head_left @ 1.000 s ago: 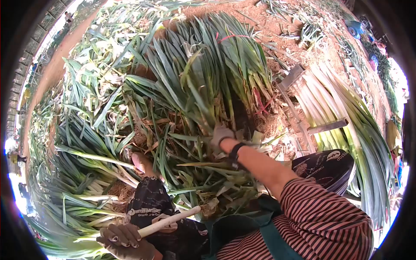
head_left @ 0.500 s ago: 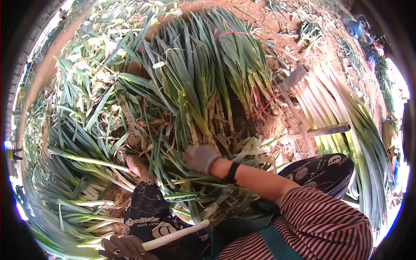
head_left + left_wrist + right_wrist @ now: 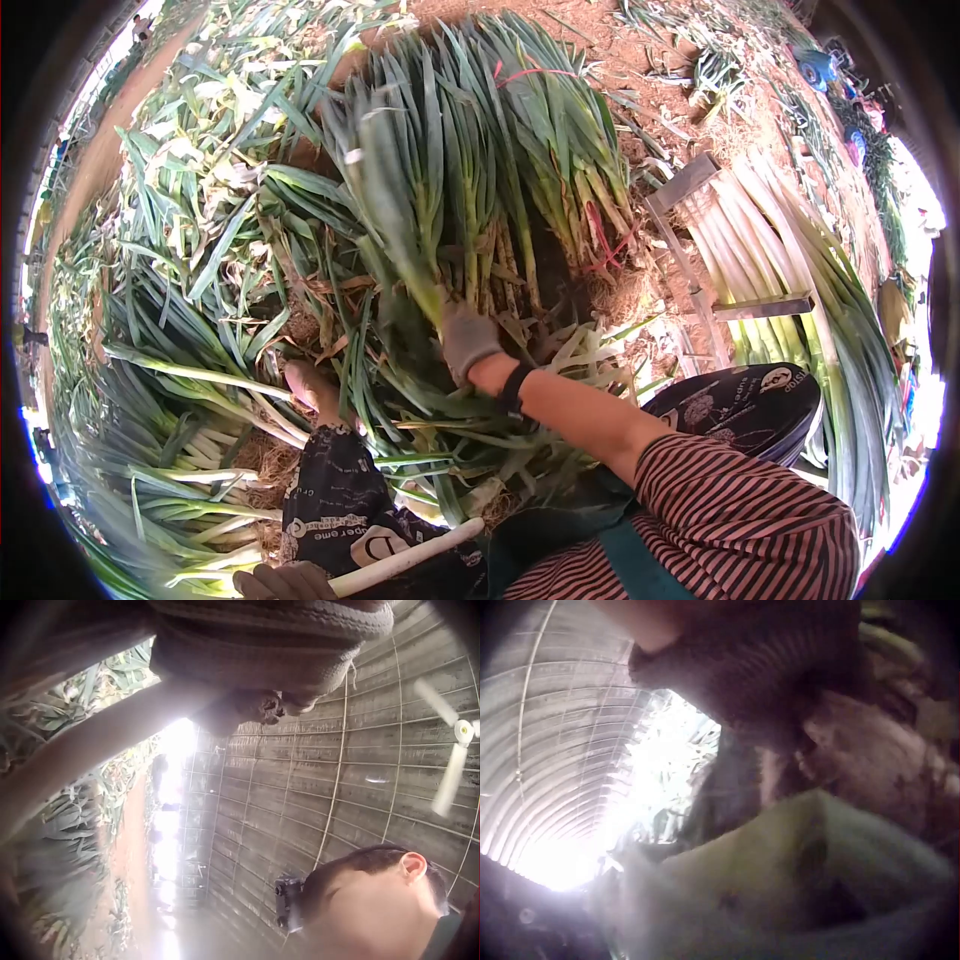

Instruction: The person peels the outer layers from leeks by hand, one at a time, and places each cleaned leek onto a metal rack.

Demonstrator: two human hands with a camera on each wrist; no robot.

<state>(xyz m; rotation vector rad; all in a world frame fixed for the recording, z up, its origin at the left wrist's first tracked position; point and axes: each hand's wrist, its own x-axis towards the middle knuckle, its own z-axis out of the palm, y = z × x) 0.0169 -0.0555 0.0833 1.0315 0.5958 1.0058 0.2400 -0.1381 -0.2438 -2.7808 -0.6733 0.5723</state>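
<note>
My gloved left hand [image 3: 285, 582] grips a peeled green onion, its smooth white stalk [image 3: 410, 558] lying across the dark printed trousers at the bottom. In the left wrist view the same pale stalk [image 3: 97, 739] runs down-left from the glove [image 3: 262, 649]. My gloved right hand [image 3: 468, 340] holds the lower end of a leafy green onion [image 3: 395, 215], its leaves blurred, in front of the standing bunch [image 3: 450, 130]. Close to the right wrist camera is a broad pale-green leaf [image 3: 780, 855], with the dark glove [image 3: 757, 675] above it.
A red-tied bundle [image 3: 560, 140] stands behind. At right, a metal frame [image 3: 760, 306] holds peeled green onions [image 3: 740, 230]. Unpeeled ones [image 3: 200, 500] lie at left, and loose leaves [image 3: 220, 190] litter the ground. A bare foot [image 3: 312, 388] is at left centre.
My right hand moved left and down from the bunch, then slightly up, and now has a leafy green onion in it. My left hand and its white stalk sank lower in view.
</note>
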